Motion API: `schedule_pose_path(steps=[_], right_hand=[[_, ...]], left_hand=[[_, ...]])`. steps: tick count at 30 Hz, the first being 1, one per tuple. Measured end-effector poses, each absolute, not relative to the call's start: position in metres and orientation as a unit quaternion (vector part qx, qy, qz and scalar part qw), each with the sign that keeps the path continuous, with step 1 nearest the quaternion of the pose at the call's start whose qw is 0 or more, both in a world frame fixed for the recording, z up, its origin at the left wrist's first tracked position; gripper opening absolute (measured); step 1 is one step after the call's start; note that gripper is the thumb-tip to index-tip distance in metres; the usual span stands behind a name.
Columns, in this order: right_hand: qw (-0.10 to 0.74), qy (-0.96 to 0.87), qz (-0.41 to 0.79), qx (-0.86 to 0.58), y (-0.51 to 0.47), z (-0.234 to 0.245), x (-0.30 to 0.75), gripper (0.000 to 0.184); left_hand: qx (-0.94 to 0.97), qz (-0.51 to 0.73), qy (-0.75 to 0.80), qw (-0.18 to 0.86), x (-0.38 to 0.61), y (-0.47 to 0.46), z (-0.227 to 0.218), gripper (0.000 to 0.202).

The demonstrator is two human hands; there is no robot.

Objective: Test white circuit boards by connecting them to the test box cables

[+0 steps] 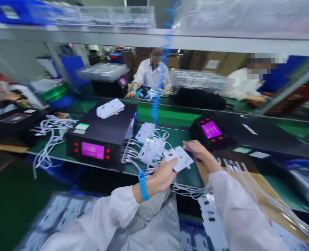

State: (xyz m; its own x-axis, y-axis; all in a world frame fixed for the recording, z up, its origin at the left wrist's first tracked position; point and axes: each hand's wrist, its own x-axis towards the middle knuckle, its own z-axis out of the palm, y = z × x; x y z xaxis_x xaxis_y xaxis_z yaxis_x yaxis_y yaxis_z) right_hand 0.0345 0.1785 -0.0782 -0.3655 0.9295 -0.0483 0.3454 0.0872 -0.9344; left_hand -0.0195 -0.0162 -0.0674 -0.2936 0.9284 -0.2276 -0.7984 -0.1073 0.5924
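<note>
Left fingers (172,164) clamped on white board (180,159); right fingers (192,145) by far corner, grip unclear.

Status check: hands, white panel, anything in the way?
Left hand gripping white panel. Right hand at its far edge, contact unclear. Cables, other panels close by.

an electronics workshop, judging by its green bench (177,135), cabled black box (108,125), white panels (182,158) and white-coated co-worker (147,73).

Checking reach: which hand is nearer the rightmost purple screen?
Right. The right hand is below and left of the purple screen in view; the left hand, holding a white board, is farther left and lower.
</note>
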Motion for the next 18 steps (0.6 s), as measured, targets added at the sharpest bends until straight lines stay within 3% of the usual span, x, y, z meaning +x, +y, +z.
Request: schedule_pose_path(steps=[5, 8, 10, 13, 18], right_hand=[[0.218, -0.689, 0.523, -0.452, 0.189, -0.066, 0.073, 0.04], [0.214, -0.732, 0.498, -0.414, 0.166, -0.044, 0.128, 0.056], [0.216, -0.787, 0.429, -0.387, 0.139, -0.026, 0.166, 0.055], [0.16, -0.871, 0.232, -0.402, 0.102, -0.018, 0.202, 0.033], [0.037, -0.944, 0.009, -0.328, 0.07, -0.058, 0.228, 0.022]], left_hand=[[0.102, 0.714, 0.38, 0.579, -0.012, -0.009, -0.081, 0.037], [0.11, 0.694, 0.418, 0.576, -0.01, -0.011, -0.075, 0.032], [0.109, 0.68, 0.417, 0.593, -0.008, -0.013, -0.072, 0.031], [0.147, 0.658, 0.41, 0.614, -0.003, -0.013, -0.074, 0.029], [0.196, 0.616, 0.434, 0.628, 0.021, -0.011, -0.086, 0.03]])
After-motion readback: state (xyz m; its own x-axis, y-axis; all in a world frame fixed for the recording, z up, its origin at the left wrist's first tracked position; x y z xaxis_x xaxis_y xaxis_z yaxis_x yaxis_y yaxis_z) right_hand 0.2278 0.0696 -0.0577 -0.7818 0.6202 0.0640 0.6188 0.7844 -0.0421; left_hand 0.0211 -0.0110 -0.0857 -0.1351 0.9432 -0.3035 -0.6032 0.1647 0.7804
